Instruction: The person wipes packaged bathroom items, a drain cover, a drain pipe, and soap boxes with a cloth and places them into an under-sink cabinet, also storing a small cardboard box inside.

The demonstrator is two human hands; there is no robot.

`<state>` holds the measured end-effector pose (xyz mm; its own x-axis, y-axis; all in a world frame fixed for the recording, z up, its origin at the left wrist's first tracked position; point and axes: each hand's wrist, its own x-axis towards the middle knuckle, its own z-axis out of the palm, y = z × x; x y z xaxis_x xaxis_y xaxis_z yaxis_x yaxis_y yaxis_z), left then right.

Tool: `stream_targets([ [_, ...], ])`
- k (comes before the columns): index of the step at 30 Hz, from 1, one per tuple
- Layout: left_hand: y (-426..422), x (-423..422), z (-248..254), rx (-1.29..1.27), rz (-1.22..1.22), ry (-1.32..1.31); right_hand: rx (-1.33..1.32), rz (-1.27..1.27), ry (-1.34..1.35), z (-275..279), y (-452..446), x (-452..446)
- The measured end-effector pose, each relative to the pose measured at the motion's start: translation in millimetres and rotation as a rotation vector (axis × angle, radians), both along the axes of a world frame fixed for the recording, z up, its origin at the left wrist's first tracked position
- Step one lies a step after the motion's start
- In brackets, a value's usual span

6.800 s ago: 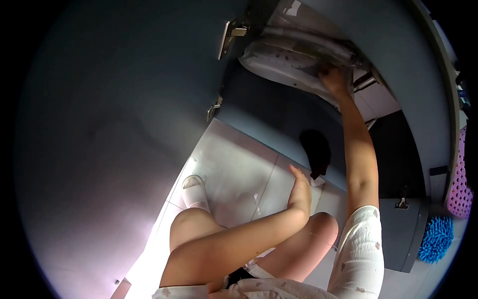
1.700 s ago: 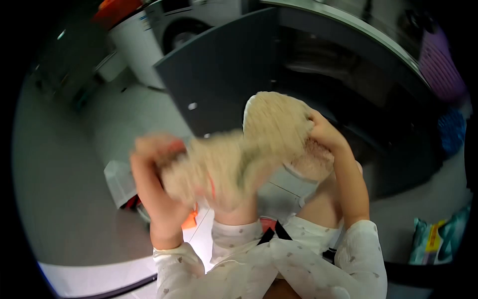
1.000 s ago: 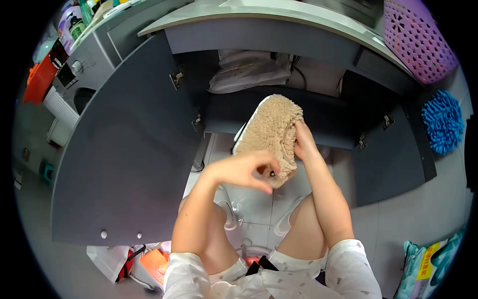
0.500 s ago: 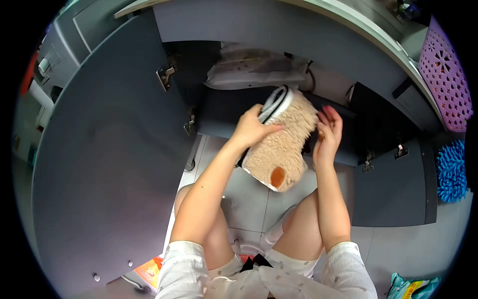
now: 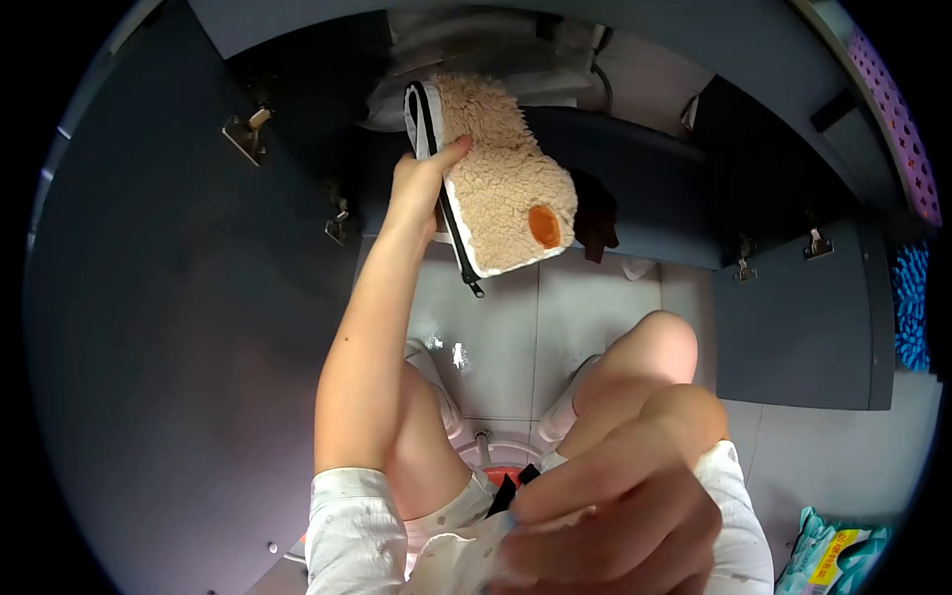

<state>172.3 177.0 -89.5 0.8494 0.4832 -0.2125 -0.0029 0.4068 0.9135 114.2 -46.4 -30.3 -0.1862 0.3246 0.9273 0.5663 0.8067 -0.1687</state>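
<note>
A fluffy beige pouch (image 5: 506, 178) with an orange oval patch, white edging and a black zipper is held up in front of the open cabinet. My left hand (image 5: 421, 183) grips it by its zipper side, thumb on the fleece. My right hand (image 5: 615, 516) is close to the camera, low in the view over my lap, blurred, with its fingers bent; whether it holds anything is hidden. Behind the pouch, a dark brown item (image 5: 596, 213) hangs at the front edge of the cabinet's bottom board (image 5: 654, 188).
Plastic-wrapped things (image 5: 476, 50) lie inside the cabinet. Its large left door (image 5: 169, 297) and small right door (image 5: 793, 337) stand open. A purple basket (image 5: 892, 109), a blue chenille mop (image 5: 910, 307) and a teal packet (image 5: 833, 560) are at the right.
My left hand has carried the pouch up and left toward the cabinet. My right hand has come away from beside the pouch and back toward my body. The view has tilted and shifted.
</note>
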Motion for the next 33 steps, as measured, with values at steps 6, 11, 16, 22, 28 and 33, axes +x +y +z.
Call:
stream_targets([
  [6, -1, 2, 0, -0.302, 0.089, -0.178, -0.191, -0.708, 1.141, -37, 31, 68],
  [11, -3, 7, -2, -0.529, 0.1, -0.345, -0.838, 0.243, 1.933, -107, 35, 102],
  [16, -11, 23, -14, -0.517, 0.122, -0.413, -0.5, 0.238, 1.966, -125, 70, 117],
  [22, -7, 37, -22, -0.373, 0.282, -0.086, -0.385, -0.162, 1.603, -78, 99, 167],
  [28, -11, 37, -14, -0.407, 0.386, 0.04, -0.577, -0.491, 1.332, -37, 200, 293],
  [33, -13, 36, -10, -0.388, 0.344, 0.131, -0.663, -0.7, 0.963, -101, 284, 406],
])
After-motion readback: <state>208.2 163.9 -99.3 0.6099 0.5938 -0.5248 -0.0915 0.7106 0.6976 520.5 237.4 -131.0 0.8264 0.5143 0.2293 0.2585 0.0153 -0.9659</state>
